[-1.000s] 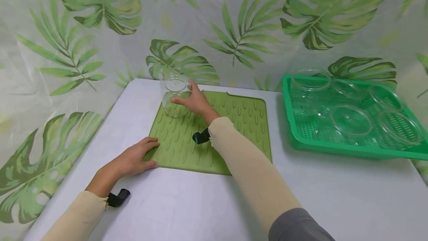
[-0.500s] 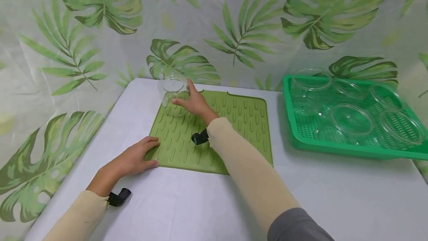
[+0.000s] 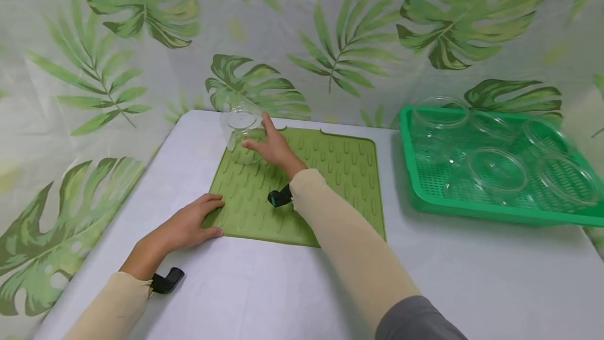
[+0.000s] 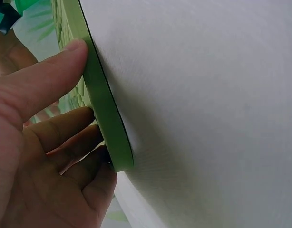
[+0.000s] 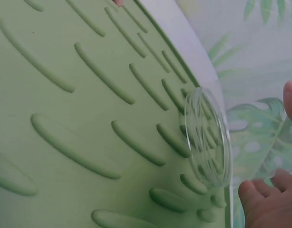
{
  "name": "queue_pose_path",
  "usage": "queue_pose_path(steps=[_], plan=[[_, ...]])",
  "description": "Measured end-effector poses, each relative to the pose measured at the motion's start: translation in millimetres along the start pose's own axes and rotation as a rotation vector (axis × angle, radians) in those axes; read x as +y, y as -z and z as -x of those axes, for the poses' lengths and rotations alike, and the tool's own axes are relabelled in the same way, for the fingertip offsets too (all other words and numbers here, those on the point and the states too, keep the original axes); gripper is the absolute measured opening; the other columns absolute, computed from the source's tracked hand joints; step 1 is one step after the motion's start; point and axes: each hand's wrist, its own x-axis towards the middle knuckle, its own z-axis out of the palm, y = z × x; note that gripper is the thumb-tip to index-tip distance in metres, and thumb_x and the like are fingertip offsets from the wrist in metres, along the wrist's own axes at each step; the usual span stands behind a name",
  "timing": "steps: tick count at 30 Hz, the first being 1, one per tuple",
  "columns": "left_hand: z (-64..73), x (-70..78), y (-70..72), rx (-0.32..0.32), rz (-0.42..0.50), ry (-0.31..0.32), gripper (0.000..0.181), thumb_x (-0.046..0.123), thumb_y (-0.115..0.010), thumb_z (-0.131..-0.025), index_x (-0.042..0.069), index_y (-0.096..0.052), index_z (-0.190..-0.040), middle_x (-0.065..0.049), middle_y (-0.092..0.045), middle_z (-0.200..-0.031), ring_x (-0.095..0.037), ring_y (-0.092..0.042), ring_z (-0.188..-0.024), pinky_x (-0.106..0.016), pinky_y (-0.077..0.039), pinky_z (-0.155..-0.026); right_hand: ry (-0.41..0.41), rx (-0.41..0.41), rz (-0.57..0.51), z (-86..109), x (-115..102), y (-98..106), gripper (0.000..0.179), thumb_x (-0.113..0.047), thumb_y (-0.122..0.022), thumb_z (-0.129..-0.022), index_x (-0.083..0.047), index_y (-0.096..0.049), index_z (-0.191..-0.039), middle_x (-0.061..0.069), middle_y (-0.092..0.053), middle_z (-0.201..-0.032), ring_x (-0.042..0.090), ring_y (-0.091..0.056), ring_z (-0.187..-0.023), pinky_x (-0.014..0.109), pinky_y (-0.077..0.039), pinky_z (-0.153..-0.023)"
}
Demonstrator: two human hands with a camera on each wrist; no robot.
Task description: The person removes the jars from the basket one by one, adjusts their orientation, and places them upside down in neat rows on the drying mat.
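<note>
A clear cup (image 3: 242, 119) stands at the far left corner of the green drying mat (image 3: 340, 182), its smaller end up and its wide rim down near the mat. My right hand (image 3: 276, 146) holds the cup from its right side, thumb in front and fingers behind. In the right wrist view the cup's rim (image 5: 208, 137) shows against the mat's raised ridges, with fingertips at the right edge. My left hand (image 3: 189, 222) grips the mat's near left corner. In the left wrist view its thumb presses the mat's edge (image 4: 108, 114) and its curled fingers touch the other side.
A green plastic basket (image 3: 410, 188) stands on the right of the white table (image 3: 264, 287), holding several clear cups (image 3: 495, 169). A leaf-patterned sheet (image 3: 340, 30) hangs close behind the table and covers the left side too.
My right hand and the upper part of the cup have shifted slightly to the left. The left hand has stayed at the mat's corner.
</note>
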Motion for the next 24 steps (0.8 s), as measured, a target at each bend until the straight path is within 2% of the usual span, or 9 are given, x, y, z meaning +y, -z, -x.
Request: queue_pose_path(steps=[8, 16, 24], plan=[[0.6, 0.7, 0.5, 0.001, -0.003, 0.008, 0.063, 0.023, -0.076, -0.087, -0.005, -0.052, -0.138, -0.022, -0.045, -0.148, -0.046, -0.046, -0.135, -0.059, -0.044, -0.106, 0.020, 0.012, -0.010, 2.4, -0.5, -1.7, 0.099, -0.043, -0.069, -0.092, -0.034, 0.002, -0.160, 0.003, -0.020, -0.168, 0.030, -0.027, -0.153, 0.054, -0.035, -0.118], [2.8, -1.0, -0.4, 0.007, -0.004, -0.004, 0.064, 0.024, -0.077, -0.086, -0.006, -0.052, -0.138, -0.023, -0.046, -0.147, -0.046, -0.047, -0.134, -0.059, -0.044, -0.105, -0.010, 0.028, -0.033, 2.5, -3.1, -6.1, 0.099, -0.042, -0.071, -0.090, -0.037, -0.001, -0.160, 0.006, -0.023, -0.166, 0.032, -0.029, -0.151, 0.053, -0.034, -0.119], [3.6, -0.3, 1.2, 0.014, 0.005, -0.004, 0.062, 0.022, -0.076, -0.087, -0.007, -0.052, -0.138, -0.023, -0.046, -0.147, -0.046, -0.047, -0.134, -0.058, -0.044, -0.106, 0.002, 0.038, -0.040, -2.7, 1.0, -9.0, 0.098, -0.041, -0.070, -0.091, -0.042, 0.000, -0.159, 0.006, -0.023, -0.166, 0.031, -0.029, -0.151, 0.053, -0.036, -0.118]])
